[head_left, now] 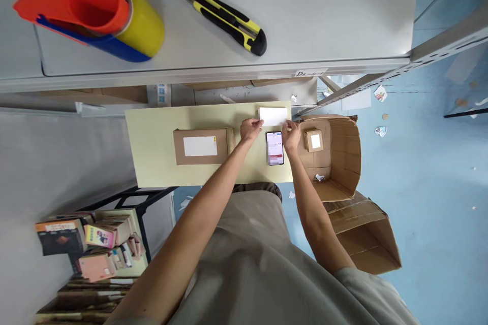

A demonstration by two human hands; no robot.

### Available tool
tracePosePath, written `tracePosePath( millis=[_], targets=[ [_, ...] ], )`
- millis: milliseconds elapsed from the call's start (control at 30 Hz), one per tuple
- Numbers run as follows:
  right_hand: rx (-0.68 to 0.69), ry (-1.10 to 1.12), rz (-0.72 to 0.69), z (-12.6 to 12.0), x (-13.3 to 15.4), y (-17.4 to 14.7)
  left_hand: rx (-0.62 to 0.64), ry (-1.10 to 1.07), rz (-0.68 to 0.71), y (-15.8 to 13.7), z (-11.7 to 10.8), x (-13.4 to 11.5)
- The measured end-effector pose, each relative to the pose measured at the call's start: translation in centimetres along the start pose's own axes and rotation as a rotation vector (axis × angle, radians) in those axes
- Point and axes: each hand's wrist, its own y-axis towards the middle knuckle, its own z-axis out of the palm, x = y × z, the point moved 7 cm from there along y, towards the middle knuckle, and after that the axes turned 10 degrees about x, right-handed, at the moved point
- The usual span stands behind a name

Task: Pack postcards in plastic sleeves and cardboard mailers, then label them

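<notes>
At the back right of the pale yellow table [152,147] lies a flat white rectangle [273,116], like a sheet or a stack of labels; I cannot tell which. My left hand [250,128] pinches its lower left corner. Closed at the lower right corner is my right hand [291,134], its fingertips on the edge. Between my wrists a phone [275,148] rests on the table with its screen lit. Left of my left hand sits a closed brown cardboard box [202,147] bearing a white label [200,146].
A grey shelf [305,15] in front holds a tape dispenser [99,15] and a yellow-black utility knife [224,20]. Right of the table stands an open carton [345,157] with a small labelled box [313,140] inside; another carton [366,238] is nearer. Books [95,238] fill a rack at left.
</notes>
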Motion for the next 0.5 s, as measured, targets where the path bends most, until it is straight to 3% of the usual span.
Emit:
tracePosePath(
  millis=[167,500],
  targets=[
    [-0.001,0.012,-0.004,-0.3,0.9,0.4,0.012,0.038,0.004,0.0,0.2,0.0],
    [0.032,-0.04,0.129,-0.3,0.6,1.2,0.008,0.0,-0.024,0.3,0.1,0.0]
  ],
)
